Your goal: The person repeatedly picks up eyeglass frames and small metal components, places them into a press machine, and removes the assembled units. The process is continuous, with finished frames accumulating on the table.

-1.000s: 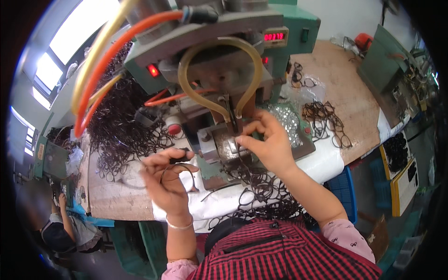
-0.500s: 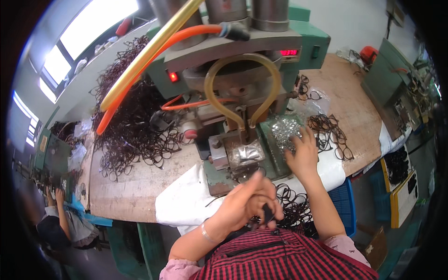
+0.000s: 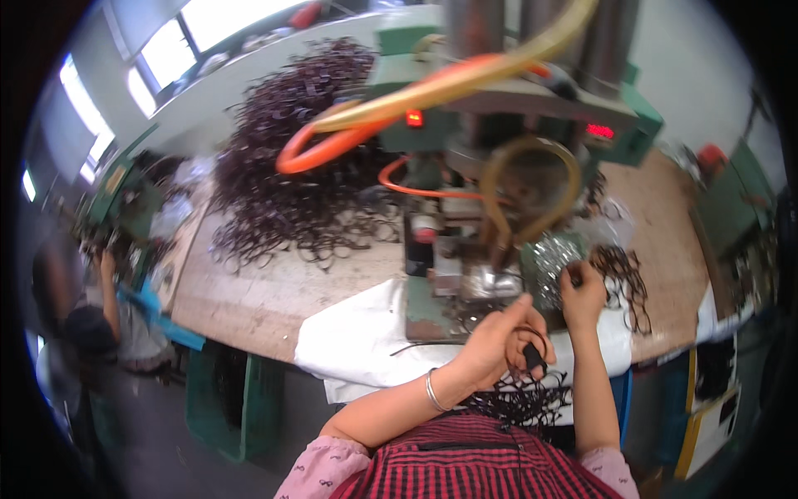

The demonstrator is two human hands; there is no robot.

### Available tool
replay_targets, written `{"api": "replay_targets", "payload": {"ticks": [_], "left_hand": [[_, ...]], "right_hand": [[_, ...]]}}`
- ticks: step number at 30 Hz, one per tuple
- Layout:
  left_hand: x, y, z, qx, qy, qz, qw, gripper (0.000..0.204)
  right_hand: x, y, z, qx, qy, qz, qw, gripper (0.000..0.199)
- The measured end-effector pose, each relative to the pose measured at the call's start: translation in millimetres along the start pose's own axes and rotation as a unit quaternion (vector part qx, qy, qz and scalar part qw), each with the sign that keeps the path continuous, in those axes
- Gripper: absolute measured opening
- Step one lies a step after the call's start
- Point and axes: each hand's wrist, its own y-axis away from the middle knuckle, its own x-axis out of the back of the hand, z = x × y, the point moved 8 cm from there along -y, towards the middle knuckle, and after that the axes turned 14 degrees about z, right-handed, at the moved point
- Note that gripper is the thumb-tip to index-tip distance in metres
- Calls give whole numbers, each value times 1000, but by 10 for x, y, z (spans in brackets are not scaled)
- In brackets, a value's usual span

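Note:
My left hand (image 3: 509, 343) is closed around a dark eyeglass frame (image 3: 540, 336), just in front of the machine's small work fixture. A short black piece (image 3: 533, 357) also shows at its fingers. My right hand (image 3: 584, 293) has its fingers curled together at the near edge of a heap of small shiny metal parts (image 3: 555, 259), right of the fixture. Whatever its fingertips pinch is too small and blurred to tell. Under my left hand, more dark eyeglass frames (image 3: 524, 401) lie between the bench and my lap. The metal fixture (image 3: 492, 283) sits below a looped yellowish hose (image 3: 573, 179).
A green press machine (image 3: 640, 125) with orange and yellow hoses rises ahead. Left of it, a big pile of dark eyeglass frames (image 3: 291, 158) covers the bench; a few more (image 3: 625, 279) lie right. White sheeting (image 3: 353, 328) drapes the front edge. Another person (image 3: 100, 324) works far left.
My head view has turned left, so the scene appears shifted right and blurred. The right hand's spread fingers have drawn together over the metal parts. My left hand still holds the eyeglass frame.

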Motion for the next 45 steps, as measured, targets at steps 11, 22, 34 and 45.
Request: {"api": "replay_targets", "payload": {"ticks": [11,22,34,45], "left_hand": [[1716,392,2171,-452,-635,477,406,20],[3246,-80,1962,-216,-699,589,343,33],[2797,506,1439,-438,-190,512,714,21],[155,1150,1730,-671,-251,249,651,5]], "right_hand": [[216,176,-115,49,-74,6,996,13],[436,370,347,-150,-126,15,980,13],[90,-73,-1339,39,-277,-67,958,12],[-85,162,-1402,-166,-443,-136,870,31]]}}
